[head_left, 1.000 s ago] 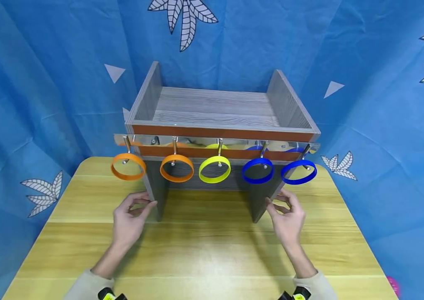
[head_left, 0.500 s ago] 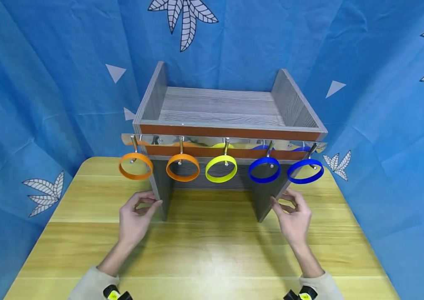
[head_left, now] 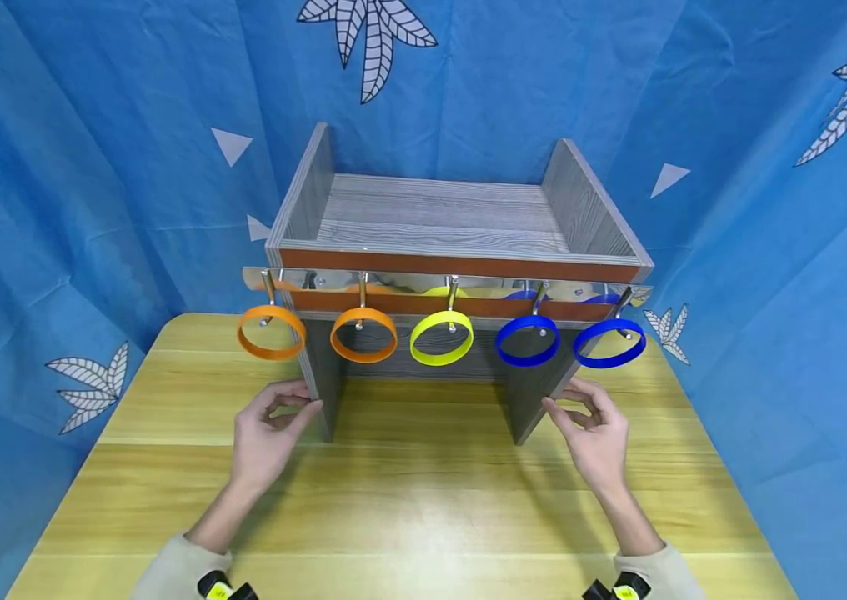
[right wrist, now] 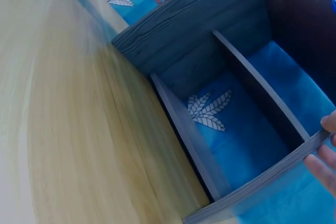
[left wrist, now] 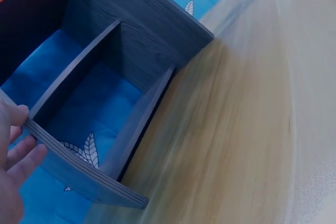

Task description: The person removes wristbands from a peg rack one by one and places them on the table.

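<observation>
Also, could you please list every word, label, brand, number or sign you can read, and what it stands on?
No text can be read here.
Left yellow label, on a black wristband: dark marks, too small to read.
Right yellow label, on the other wristband: likewise too small to read.
Shelf, metal rail and rings: no writing visible.
Blue cloth: leaf and triangle patterns, no lettering visible.

The head view is bright and mostly crisp, with pale glare on the bench and soft shadows inward of the left forearm and right forearm. Both wrist views are dimmer and softer, the shelf unit darkly shaded inside.
</observation>
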`<control>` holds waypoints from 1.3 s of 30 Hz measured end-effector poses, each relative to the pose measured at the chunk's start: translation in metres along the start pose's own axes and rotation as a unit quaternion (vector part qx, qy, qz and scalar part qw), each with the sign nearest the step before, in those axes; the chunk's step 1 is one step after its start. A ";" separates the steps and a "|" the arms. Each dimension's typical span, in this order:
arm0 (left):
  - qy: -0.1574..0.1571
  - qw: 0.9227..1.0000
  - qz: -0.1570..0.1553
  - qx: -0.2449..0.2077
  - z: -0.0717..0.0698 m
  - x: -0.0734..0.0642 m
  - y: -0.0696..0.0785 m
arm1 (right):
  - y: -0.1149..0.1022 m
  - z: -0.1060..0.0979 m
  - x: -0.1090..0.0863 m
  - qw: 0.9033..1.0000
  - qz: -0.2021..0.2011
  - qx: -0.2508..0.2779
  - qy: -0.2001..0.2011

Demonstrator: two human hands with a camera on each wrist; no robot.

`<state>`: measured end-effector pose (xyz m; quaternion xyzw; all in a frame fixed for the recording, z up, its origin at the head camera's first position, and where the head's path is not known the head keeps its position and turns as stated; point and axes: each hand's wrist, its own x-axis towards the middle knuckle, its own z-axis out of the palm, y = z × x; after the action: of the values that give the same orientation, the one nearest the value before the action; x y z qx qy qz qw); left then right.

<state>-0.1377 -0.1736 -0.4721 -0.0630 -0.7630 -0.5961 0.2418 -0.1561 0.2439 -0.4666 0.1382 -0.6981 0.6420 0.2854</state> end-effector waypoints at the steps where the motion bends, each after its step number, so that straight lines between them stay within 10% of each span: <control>1: -0.002 1.000 -0.002 -0.008 -0.001 0.001 0.002 | 0.000 -0.001 0.000 1.000 0.000 -0.003 -0.002; 17: -0.070 0.979 0.038 -0.186 -0.039 0.022 0.045 | 0.000 -0.003 0.000 1.000 0.012 -0.011 0.001; 25: -0.078 0.943 0.104 -0.307 -0.053 0.041 0.063 | 0.001 -0.003 0.000 1.000 0.006 0.005 -0.005; 39: -0.081 0.941 0.129 -0.303 -0.063 0.068 0.082 | 0.003 -0.002 0.002 1.000 -0.001 0.014 -0.010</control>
<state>-0.1477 -0.2232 -0.3589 -0.2789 -0.5490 -0.7555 0.2237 -0.1585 0.2462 -0.4681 0.1493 -0.6919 0.6500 0.2766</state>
